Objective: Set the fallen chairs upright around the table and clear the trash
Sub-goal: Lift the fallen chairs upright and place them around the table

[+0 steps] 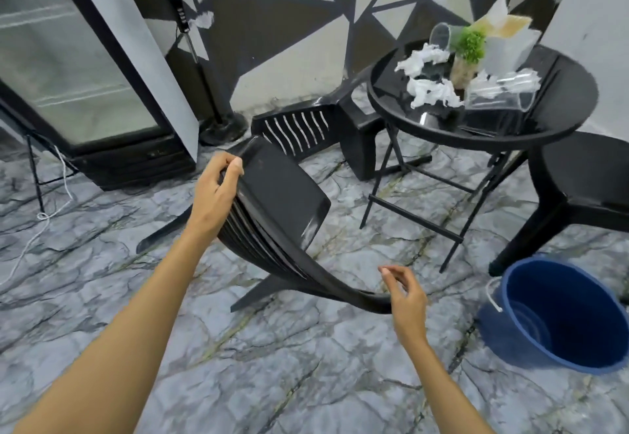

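Black plastic chair (279,202), tilted: left hand (218,191) clamped on its backrest's upper edge; right hand (406,292), fingers loosely curled, apparently just off the backrest's lower corner.

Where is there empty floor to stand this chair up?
Bare floor lies in front of the blue bucket and the near chair, which the left hand holds; also between that chair and the fridge. It is crowded by the round table: its legs, a fallen chair and a stool.
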`<state>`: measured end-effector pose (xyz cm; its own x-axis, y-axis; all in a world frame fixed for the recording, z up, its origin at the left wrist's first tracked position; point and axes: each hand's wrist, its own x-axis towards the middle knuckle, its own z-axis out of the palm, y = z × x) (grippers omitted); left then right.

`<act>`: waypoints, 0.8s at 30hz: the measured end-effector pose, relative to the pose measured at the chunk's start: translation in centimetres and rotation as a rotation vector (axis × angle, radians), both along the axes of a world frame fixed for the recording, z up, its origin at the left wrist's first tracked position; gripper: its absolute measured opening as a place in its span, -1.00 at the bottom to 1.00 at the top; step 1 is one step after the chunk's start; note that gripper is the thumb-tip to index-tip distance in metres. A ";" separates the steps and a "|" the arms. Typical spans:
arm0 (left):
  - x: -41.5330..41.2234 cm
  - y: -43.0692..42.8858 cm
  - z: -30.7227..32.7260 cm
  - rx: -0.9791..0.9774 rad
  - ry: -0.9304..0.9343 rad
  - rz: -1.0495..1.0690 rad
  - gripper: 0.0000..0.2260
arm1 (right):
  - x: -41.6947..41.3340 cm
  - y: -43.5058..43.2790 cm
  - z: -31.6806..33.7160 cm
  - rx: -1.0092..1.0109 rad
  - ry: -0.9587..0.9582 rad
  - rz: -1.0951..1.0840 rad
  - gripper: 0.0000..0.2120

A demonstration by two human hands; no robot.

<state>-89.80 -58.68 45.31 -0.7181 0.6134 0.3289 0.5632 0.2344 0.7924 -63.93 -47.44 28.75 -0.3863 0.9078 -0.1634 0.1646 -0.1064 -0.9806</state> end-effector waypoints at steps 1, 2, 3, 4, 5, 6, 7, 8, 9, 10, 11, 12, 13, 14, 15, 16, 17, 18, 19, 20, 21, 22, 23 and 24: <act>-1.4 -0.6 0.6 0.011 -0.025 0.009 -0.75 | -1.2 0.0 0.3 -0.028 0.004 -0.015 -0.97; -2.7 -1.2 1.1 0.021 -0.045 0.022 -0.75 | -2.4 -0.1 0.6 -0.059 0.020 -0.028 -0.97; -4.1 -1.8 1.6 0.036 -0.060 0.035 -0.76 | -3.5 -0.4 0.7 -0.088 0.038 -0.037 -0.96; -5.3 -2.3 2.0 0.054 -0.073 0.043 -0.77 | -4.6 -1.0 0.8 -0.125 0.063 -0.034 -0.93; -6.5 -2.8 2.4 0.069 -0.080 0.047 -0.77 | -5.5 -1.8 0.7 -0.164 0.089 -0.030 -0.90; -7.5 -3.3 2.7 0.078 -0.078 0.045 -0.76 | -6.3 -2.8 0.6 -0.205 0.124 -0.043 -0.86; -8.5 -3.8 3.0 0.081 -0.075 0.044 -0.75 | -7.1 -3.8 0.8 -0.241 0.166 -0.079 -0.79; -9.5 -4.2 3.3 0.085 -0.078 0.041 -0.73 | -7.9 -4.6 1.0 -0.268 0.212 -0.133 -0.69; -10.5 -4.6 3.5 0.092 -0.085 0.036 -0.71 | -8.8 -5.2 1.3 -0.291 0.248 -0.192 -0.64; -11.5 -5.0 3.8 0.104 -0.094 0.026 -0.70 | -9.8 -5.7 1.5 -0.302 0.282 -0.246 -0.68; -12.6 -5.3 4.0 0.116 -0.103 0.016 -0.70 | -10.8 -6.2 2.0 -0.308 0.319 -0.284 -0.79; -13.8 -5.8 4.2 0.131 -0.115 0.010 -0.69 | -11.8 -6.7 2.4 -0.306 0.357 -0.310 -0.88; -15.1 -6.3 4.4 0.147 -0.130 0.014 -0.69 | -12.9 -7.2 2.8 -0.302 0.386 -0.328 -0.90; -16.5 -6.9 4.6 0.161 -0.150 0.020 -0.68 | -14.0 -7.8 3.3 -0.297 0.411 -0.331 -0.87; -18.0 -7.5 4.9 0.175 -0.169 0.020 -0.67 | -15.3 -8.4 3.9 -0.281 0.435 -0.328 -0.81; -19.6 -8.1 5.2 0.183 -0.188 0.017 -0.67 | -16.8 -9.0 4.5 -0.267 0.460 -0.324 -0.71; -21.2 -8.9 5.3 0.184 -0.207 0.012 -0.67 | -18.2 -9.6 5.0 -0.258 0.474 -0.328 -0.58; -22.8 -9.7 5.6 0.188 -0.232 -0.002 -0.68 | -19.8 -10.1 5.7 -0.243 0.486 -0.339 -0.49; -24.4 -10.5 5.8 0.189 -0.258 -0.021 -0.72 | -21.3 -10.5 6.3 -0.219 0.498 -0.338 -0.46; -25.8 -11.3 6.0 0.189 -0.285 -0.052 -0.77 | -22.7 -11.0 6.7 -0.195 0.509 -0.328 -0.47; -27.2 -12.1 6.1 0.184 -0.306 -0.087 -0.83 | -24.0 -11.4 7.1 -0.180 0.527 -0.316 -0.45; -28.4 -12.7 6.2 0.175 -0.321 -0.122 -0.87 | -25.1 -11.7 7.4 -0.174 0.546 -0.305 -0.42; -29.4 -13.3 6.4 0.166 -0.333 -0.150 -0.88 | -26.1 -11.9 7.6 -0.166 0.550 -0.298 -0.39; -30.3 -13.7 6.6 0.159 -0.341 -0.168 -0.88 | -27.0 -12.1 8.0 -0.160 0.548 -0.298 -0.39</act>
